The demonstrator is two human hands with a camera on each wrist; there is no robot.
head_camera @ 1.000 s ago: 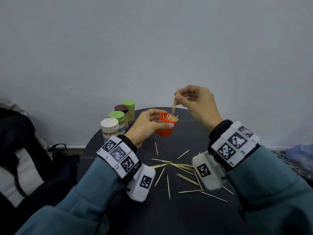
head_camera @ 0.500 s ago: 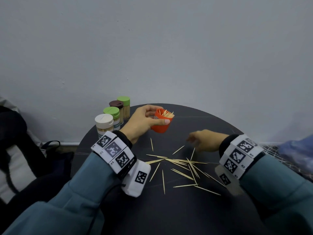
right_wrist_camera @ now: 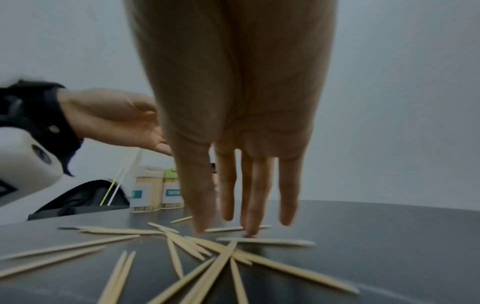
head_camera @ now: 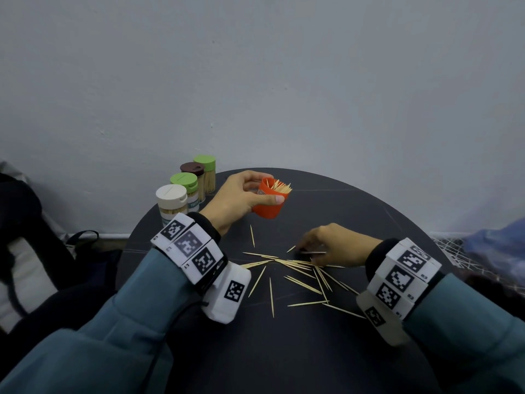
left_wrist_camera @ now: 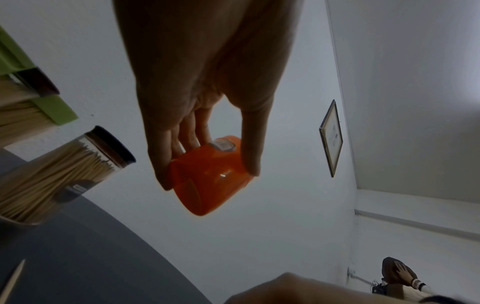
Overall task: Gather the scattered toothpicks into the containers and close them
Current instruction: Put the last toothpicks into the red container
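My left hand (head_camera: pixel 262 190) grips an orange toothpick container (head_camera: pixel 270 204) by its sides, lifted off the table and tilted right, with toothpick tips poking from its open mouth. From below, the left hand (left_wrist_camera: pixel 207 176) wraps the orange container (left_wrist_camera: pixel 207 191) with thumb on one side and fingers on the other. Scattered toothpicks (head_camera: pixel 301 268) lie across the middle of the round dark table (head_camera: pixel 369 211). My right hand (head_camera: pixel 304 248) is low over them; its fingers (right_wrist_camera: pixel 249 226) point straight down, tips touching the table among the toothpicks (right_wrist_camera: pixel 202 251). No toothpick is seen lifted.
Closed containers stand at the table's back left: white-lidded (head_camera: pixel 172 204), green-lidded (head_camera: pixel 186 184), brown-lidded (head_camera: pixel 194 173) and another green-lidded (head_camera: pixel 206 172). A black bag (head_camera: pixel 28 251) lies left of the table and a blue cloth (head_camera: pixel 497 240) to the right. A wall rises just behind.
My right hand came down from above the orange container, where it pinched toothpicks, to the scattered ones on the table. The left hand kept its hold on the container.
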